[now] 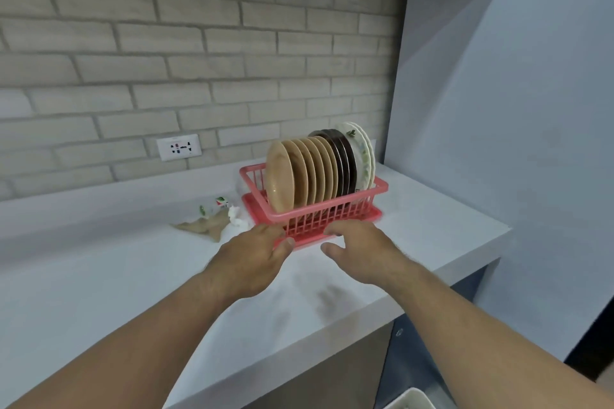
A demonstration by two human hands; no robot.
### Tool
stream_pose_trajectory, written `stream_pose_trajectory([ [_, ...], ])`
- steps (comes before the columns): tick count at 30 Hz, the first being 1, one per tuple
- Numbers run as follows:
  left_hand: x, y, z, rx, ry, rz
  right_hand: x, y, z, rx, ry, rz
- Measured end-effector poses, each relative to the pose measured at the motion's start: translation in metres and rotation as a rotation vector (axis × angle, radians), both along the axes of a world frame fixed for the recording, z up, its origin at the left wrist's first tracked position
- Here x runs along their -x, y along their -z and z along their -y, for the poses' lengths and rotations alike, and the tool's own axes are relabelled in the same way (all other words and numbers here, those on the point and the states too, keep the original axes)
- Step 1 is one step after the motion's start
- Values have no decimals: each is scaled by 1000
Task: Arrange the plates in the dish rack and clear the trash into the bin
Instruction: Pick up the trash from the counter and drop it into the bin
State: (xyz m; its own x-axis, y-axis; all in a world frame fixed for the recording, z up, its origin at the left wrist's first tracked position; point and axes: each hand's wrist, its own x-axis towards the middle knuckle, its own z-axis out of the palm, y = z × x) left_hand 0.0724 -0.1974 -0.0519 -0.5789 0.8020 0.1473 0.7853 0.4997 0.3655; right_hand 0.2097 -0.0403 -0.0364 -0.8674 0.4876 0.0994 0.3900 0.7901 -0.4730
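Plates (319, 173) stand on edge in the pink dish rack (332, 209) on the counter (99, 276): tan, dark, then white, slotted upright to drain. Left hand (255, 256) touches the rack's near corner, grip loosely spread; right hand (358, 249) beside it, spread, empty. Crumpled trash (216, 219), apparently paper and wrappers, lies left of the rack, uncleared.

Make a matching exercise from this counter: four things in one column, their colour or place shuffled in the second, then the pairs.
1. dish rack
2. front plates
3. rearmost plates
4. crumpled trash

A. white with green pattern
B. lying on the counter left of the rack
C. pink, holding upright plates
D. tan

Pairs: 1-C, 2-D, 3-A, 4-B
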Motion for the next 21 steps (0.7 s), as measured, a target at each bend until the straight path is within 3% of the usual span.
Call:
stream_pose_trajectory([
  [9, 50, -1, 27, 62, -170, -50, 80, 10, 14, 8, -175, -23],
  [21, 140, 13, 32, 99, -140, -29, 164, 32, 28, 9, -171, 57],
])
